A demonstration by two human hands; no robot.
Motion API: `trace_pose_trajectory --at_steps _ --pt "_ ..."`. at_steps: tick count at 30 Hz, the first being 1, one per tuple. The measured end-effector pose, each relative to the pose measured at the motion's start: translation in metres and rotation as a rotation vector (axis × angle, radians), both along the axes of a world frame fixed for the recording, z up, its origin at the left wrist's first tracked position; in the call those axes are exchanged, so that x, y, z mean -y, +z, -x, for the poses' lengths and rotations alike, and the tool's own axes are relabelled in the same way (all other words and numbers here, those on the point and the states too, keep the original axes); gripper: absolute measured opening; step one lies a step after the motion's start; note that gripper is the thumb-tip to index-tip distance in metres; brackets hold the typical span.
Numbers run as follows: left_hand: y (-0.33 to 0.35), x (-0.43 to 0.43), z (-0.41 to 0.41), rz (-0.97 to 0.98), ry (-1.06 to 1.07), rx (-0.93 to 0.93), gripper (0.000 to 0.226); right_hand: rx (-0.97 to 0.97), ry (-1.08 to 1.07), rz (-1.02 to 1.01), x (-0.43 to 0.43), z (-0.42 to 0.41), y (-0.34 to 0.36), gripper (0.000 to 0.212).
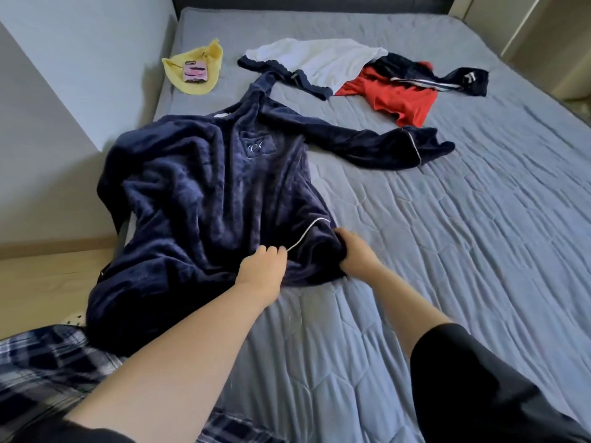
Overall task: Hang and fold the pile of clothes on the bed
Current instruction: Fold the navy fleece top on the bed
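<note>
Bed [447, 251]: grey quilted cover, fills most of the view.

Navy fleece robe [204, 193]: spread on the bed's left side, front up. Crest on the chest, white piping. One sleeve stretches right. The lower left part hangs over the bed edge.

Far end of the bed: white garment [326, 62], red garment [399, 97] and dark striped garment [447, 79], overlapping in a loose pile, apart from the robe's body.

Yellow cloth [214, 52]: far left corner, with a pink phone [195, 71] lying on it.

Left hand [262, 266]: fingers curled, pinching robe fabric beside the piping.

Right hand [355, 251]: just beside the left, gripping a bunch of the robe's near right edge.
</note>
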State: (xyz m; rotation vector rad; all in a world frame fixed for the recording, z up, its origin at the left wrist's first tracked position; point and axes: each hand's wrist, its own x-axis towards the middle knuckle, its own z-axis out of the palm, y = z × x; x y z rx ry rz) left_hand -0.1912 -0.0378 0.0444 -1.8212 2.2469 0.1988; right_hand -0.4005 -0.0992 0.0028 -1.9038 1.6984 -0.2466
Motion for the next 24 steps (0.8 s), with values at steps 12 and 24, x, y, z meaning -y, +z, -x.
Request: trace_pose_trajectory --at_steps 12,24 --pt "-0.012 -0.014 0.006 -0.111 -0.345 0.042 0.106 -0.418 -0.539 -0.073 -0.053 0.04 0.008 0.054" --pt "-0.005 -0.02 -0.071 -0.201 -0.076 0.007 0.03 -0.812 -0.113 -0.04 -0.042 -0.009 0.027 0.034"
